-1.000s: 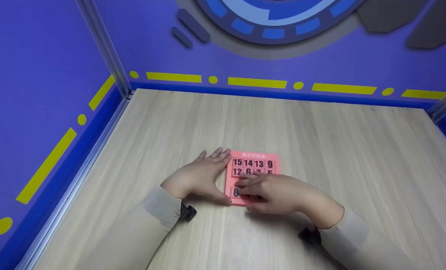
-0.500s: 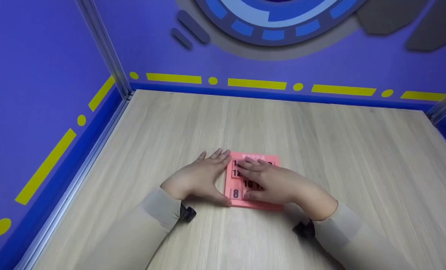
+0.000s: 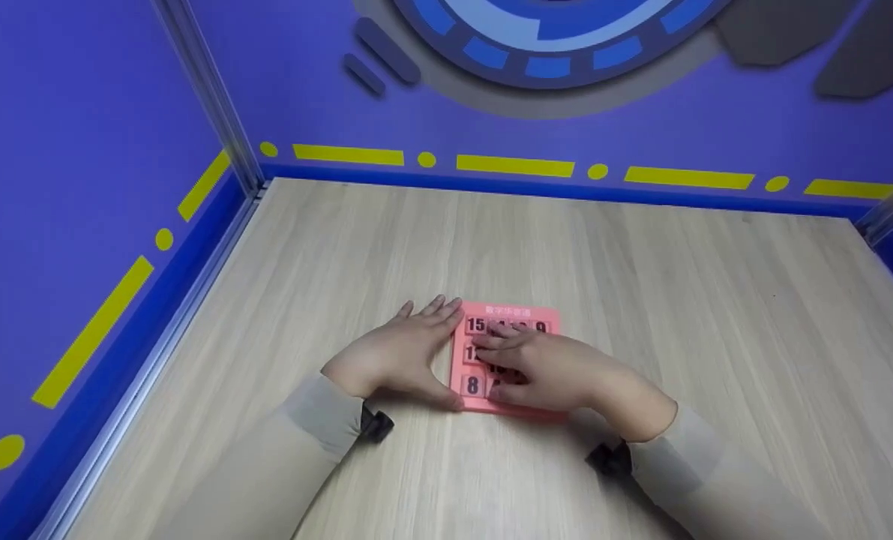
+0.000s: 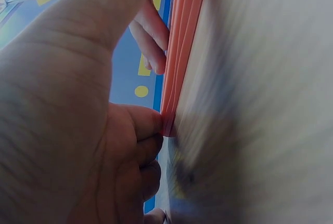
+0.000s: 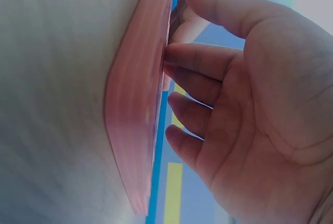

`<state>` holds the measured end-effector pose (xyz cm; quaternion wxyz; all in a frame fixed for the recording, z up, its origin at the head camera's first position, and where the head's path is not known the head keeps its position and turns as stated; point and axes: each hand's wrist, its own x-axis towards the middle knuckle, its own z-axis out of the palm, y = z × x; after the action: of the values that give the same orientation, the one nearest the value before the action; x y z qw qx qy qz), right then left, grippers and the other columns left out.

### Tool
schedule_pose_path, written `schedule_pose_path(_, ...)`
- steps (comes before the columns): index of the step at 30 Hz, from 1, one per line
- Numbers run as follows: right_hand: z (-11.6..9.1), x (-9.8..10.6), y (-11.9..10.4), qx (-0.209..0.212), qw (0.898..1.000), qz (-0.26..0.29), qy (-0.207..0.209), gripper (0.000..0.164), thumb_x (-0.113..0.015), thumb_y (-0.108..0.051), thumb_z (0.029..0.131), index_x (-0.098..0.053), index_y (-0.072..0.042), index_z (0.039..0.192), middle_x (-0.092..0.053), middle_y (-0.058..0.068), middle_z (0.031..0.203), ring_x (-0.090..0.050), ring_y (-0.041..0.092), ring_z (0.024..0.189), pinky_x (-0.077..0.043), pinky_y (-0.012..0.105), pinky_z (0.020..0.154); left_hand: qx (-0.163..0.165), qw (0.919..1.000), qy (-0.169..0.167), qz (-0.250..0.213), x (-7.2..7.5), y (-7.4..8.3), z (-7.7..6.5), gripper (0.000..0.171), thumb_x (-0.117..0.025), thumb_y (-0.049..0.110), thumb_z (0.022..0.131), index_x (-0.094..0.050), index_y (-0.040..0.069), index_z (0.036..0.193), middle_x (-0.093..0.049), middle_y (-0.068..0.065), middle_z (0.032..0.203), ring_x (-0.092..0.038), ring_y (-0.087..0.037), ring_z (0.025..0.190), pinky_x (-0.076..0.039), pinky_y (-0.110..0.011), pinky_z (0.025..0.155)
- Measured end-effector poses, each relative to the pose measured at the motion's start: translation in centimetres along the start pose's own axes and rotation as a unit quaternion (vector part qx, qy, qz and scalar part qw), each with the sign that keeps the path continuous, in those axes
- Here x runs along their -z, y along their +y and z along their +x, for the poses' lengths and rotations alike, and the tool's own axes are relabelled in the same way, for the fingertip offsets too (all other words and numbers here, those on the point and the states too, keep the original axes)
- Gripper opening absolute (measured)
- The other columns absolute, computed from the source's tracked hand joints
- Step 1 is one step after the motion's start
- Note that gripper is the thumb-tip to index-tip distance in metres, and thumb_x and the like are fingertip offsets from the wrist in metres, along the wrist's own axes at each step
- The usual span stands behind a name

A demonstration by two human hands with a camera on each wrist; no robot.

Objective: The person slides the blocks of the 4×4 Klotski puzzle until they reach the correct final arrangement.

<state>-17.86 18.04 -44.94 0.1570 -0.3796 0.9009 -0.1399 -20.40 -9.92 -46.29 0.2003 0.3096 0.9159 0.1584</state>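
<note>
Drawn slightly toward the person since half a second ago, the right hand [image 3: 566, 371] now leaves the number 15 tile [image 3: 476, 325] uncovered, and the tile below it [image 3: 469, 353] (its number partly hidden by a finger) sits lower, with a gap between the two. Nearest are the sleeves [image 3: 266, 457], then the pink number board [image 3: 457, 367], which lies flat on the table [image 3: 371, 247] between the hands, with its number 8 tile [image 3: 472, 386] at the near left. The right fingers [image 5: 203, 60] are loosely spread and slightly bent, gripping nothing; they lie over the tiles, probably because a light touch from above is enough to slide them. The left hand [image 3: 405, 352] spans the board's left side, thumb at the near corner and fingers at the far one, spread wide and bracing rather than clasping, presumably so that the board does not skid. Beyond, wood-grained tabletop runs back to the blue-purple wall [image 3: 296, 90].
</note>
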Motion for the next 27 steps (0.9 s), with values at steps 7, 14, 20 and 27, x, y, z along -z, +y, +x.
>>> schedule_pose_path(7, -0.3, 0.1, -0.2, 0.032, 0.999, 0.016, -0.006, 0.059, -0.067, -0.043, 0.110, -0.066, -0.011, 0.159, -0.058, 0.006, 0.171, -0.047, 0.035, 0.167, -0.039, 0.059, 0.139, 0.003, 1.0000, 0.000, -0.001, -0.1, 0.0, 0.1, 0.145, -0.087, 0.078, 0.077, -0.011, 0.014, 0.182, 0.000, 0.002, 0.192, 0.002, -0.022, 0.180, 0.001, -0.055, 0.147)
schedule_pose_path(14, -0.1, 0.1, -0.1, 0.033, 0.999, 0.019, -0.005, 0.055, -0.068, -0.040, 0.111, -0.067, -0.012, 0.159, -0.058, 0.005, 0.173, -0.040, 0.034, 0.171, -0.034, 0.058, 0.142, 0.003, 1.0000, 0.002, 0.002, -0.3, -0.1, 0.1, 0.145, -0.087, 0.080, 0.077, -0.012, 0.014, 0.182, 0.000, 0.003, 0.192, 0.002, -0.022, 0.180, 0.002, -0.055, 0.147)
schedule_pose_path(20, 0.1, 0.4, 0.5, 0.007, 1.000, 0.025, 0.015, 0.062, -0.068, -0.044, 0.112, -0.058, -0.017, 0.168, -0.051, 0.001, 0.179, -0.038, 0.032, 0.173, -0.034, 0.060, 0.141, 0.005, 1.0000, 0.001, 0.006, -0.2, 0.0, 0.1, 0.145, -0.085, 0.082, 0.077, -0.012, 0.014, 0.183, 0.000, 0.003, 0.192, 0.002, -0.022, 0.180, 0.002, -0.055, 0.147)
schedule_pose_path(27, 0.8, 0.2, 1.9, -0.030, 0.998, 0.048, 0.012, 0.078, -0.067, -0.051, 0.111, -0.040, -0.020, 0.178, -0.033, 0.002, 0.188, -0.021, 0.034, 0.178, -0.024, 0.061, 0.145, 0.008, 0.9999, -0.002, 0.011, -0.2, 0.0, 0.3, 0.146, -0.085, 0.083, 0.076, -0.014, 0.013, 0.182, -0.003, 0.002, 0.192, 0.001, -0.022, 0.180, 0.002, -0.056, 0.147)
